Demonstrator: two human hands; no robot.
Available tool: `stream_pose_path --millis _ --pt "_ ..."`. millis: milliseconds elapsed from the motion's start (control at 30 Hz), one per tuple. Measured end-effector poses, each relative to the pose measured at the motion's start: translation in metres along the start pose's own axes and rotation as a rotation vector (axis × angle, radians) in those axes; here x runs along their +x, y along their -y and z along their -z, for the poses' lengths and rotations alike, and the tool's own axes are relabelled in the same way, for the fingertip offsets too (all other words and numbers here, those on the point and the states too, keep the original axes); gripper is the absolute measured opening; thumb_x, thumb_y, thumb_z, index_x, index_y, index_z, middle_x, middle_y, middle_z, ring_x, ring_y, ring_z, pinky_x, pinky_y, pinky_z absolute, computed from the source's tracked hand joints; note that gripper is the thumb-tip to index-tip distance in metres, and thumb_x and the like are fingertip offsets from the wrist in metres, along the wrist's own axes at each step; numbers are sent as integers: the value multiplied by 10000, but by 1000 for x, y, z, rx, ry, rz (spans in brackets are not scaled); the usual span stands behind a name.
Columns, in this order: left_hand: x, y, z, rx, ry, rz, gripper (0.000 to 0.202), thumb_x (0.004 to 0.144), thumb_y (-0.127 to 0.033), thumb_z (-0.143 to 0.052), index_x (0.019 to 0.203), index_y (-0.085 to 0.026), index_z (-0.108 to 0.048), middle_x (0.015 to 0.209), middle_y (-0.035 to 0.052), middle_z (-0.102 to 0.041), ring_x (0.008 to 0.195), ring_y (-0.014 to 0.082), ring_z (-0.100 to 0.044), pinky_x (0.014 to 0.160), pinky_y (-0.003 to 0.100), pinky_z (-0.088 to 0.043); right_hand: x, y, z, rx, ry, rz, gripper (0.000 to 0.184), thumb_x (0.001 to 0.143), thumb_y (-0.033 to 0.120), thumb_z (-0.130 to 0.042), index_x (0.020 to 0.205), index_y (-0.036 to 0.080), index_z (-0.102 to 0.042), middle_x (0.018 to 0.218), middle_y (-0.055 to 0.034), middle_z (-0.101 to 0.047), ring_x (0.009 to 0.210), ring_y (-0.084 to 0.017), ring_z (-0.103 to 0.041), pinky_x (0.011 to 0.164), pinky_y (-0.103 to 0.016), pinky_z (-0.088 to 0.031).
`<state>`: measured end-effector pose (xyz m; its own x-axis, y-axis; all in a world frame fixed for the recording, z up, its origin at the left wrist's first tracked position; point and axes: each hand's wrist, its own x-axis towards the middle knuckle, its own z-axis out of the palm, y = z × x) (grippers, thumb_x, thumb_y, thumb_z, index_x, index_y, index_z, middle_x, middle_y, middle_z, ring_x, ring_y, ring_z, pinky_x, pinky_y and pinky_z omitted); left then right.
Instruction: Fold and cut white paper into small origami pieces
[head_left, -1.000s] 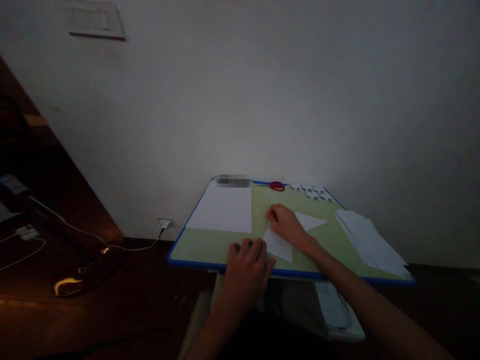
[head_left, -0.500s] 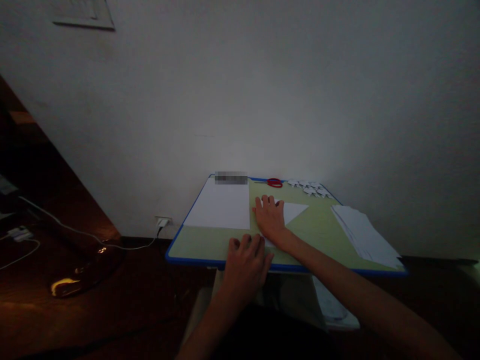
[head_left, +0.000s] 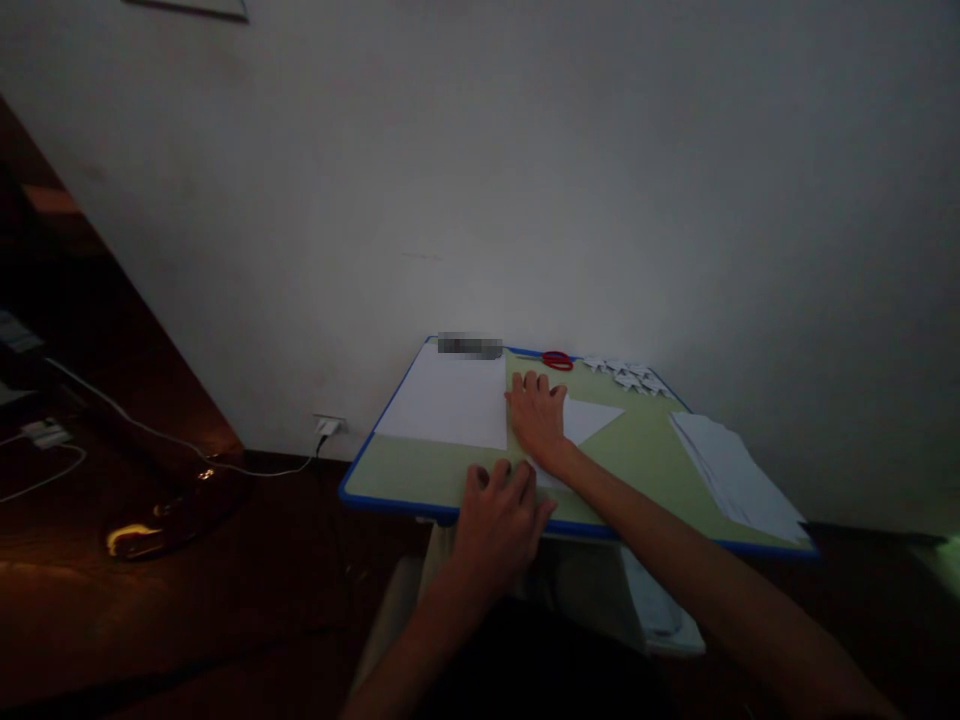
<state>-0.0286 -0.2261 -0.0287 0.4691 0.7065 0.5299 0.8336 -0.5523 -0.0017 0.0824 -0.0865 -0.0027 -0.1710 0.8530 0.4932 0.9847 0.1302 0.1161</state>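
Evidently the folding is at an early stage, judging by how things lie. One white paper [head_left: 590,420] sits near the middle of the table [head_left: 645,462], already doubled into a triangle whose point sticks out to the right. The right hand [head_left: 537,420] lies on it, open and palm down with fingers spread, pressing rather than gripping. The left hand [head_left: 501,512] rests at the table's near edge, also open, with its fingers curved down onto the paper's near corner; it holds nothing. So a first diagonal fold appears made and is being flattened. Any further creases are not visible on it, and next to the small pieces [head_left: 626,373] at the far edge it looks far from finished (they are much more compact).

By count:
- **Hands:** two, both the person's own.
- **Paper in work:** one.
- **Flat sheet:** one sheet [head_left: 450,400] just left of the right hand, its edge touching or nearly touching the fingers. Whether more lie under it cannot be told.
- **Stack:** one loose stack [head_left: 731,472] on the right side of the table, well apart from the hands, its leaves too thin to number.
- **Scissors:** one red pair of scissors [head_left: 556,360] at the far edge.
- **Pieces:** a cluster of several, too small and dim for an exact figure.
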Motion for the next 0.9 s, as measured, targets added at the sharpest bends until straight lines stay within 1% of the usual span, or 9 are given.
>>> stream_pose_path --millis 67,167,333,567,700,900 --pt "-1 -1 1 -1 11 3 272 1063 -363 -558 1157 -168 -723 1265 119 -691 1092 307 -590 856 527 -461 5 -2 -4 -2 -12 -16 375 1091 291 -378 1384 135 -553 1292 -232 -624 1154 -349 -506 937 -504 -384" --pt "-2 -1 4 0 28 10 316 1086 -377 -500 1144 -162 -724 1258 119 -689 1109 307 -587 865 529 -461 15 -5 -12 -4 -31 -41 367 1096 305 -357 1336 135 -578 1294 -238 -621 1158 -355 -516 939 -509 -386" --pt "-4 -1 3 -13 32 19 321 1088 -385 -490 1179 -173 -715 1288 110 -683 1132 306 -579 890 535 -452 34 -11 -27 -8 -44 -83 359 1089 294 -356 1304 131 -593 1316 -251 -620 1181 -368 -520 964 -539 -385" --pt "-5 1 0 -30 28 7 372 1110 -367 -410 1130 -166 -722 1314 110 -676 1118 302 -564 864 541 -437 57 -20 -46 -10 -42 -132 404 1095 299 -310 1323 121 -591 1359 -267 -606 1222 -381 -523 988 -567 -387" --pt "-6 1 -1 -25 27 6 340 1101 -354 -444 1104 -179 -735 1314 100 -680 1128 304 -565 876 539 -429 69 -23 -53 -1 -35 -150 420 1093 294 -309 1352 111 -585 1382 -292 -588 1247 -397 -520 988 -590 -383" --pt "-5 2 -2 -29 32 11 329 1104 -348 -440 1173 -181 -715 1335 101 -676 1156 305 -568 884 527 -427 87 -30 -64 -5 -17 -202 420 1093 280 -312 1391 111 -554 1432 -308 -554 1263 -400 -522 987 -593 -390"
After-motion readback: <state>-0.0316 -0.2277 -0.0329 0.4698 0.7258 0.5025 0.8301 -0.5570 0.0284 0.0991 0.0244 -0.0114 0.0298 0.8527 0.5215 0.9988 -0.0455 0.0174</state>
